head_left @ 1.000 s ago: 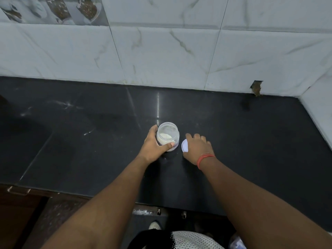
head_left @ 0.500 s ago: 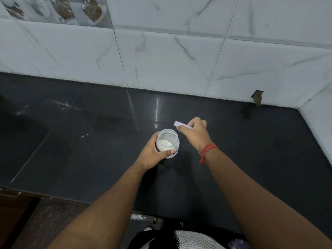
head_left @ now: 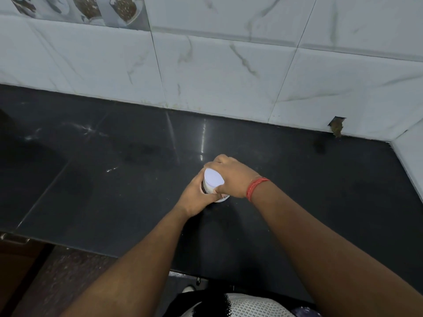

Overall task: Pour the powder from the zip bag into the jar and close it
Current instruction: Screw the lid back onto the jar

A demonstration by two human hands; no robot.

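A small clear jar (head_left: 220, 198) stands on the black counter (head_left: 114, 179), mostly hidden by both hands. A white round lid (head_left: 213, 178) sits on top of the jar's mouth. My left hand (head_left: 196, 197) wraps around the jar's side from the left. My right hand (head_left: 231, 175), with a red thread at the wrist, grips the lid from above and from the right. The powder inside is hidden by the lid. No zip bag is in view.
A white marble-tiled wall (head_left: 229, 65) rises behind the counter and turns forward at the right corner (head_left: 409, 152). A chipped hole (head_left: 337, 126) marks the wall's base at the right. The counter's front edge (head_left: 91, 250) runs below my arms.
My right hand picked the lid up from the counter right of the jar, carried it over and set it on the jar's mouth. My left hand kept hold of the jar.
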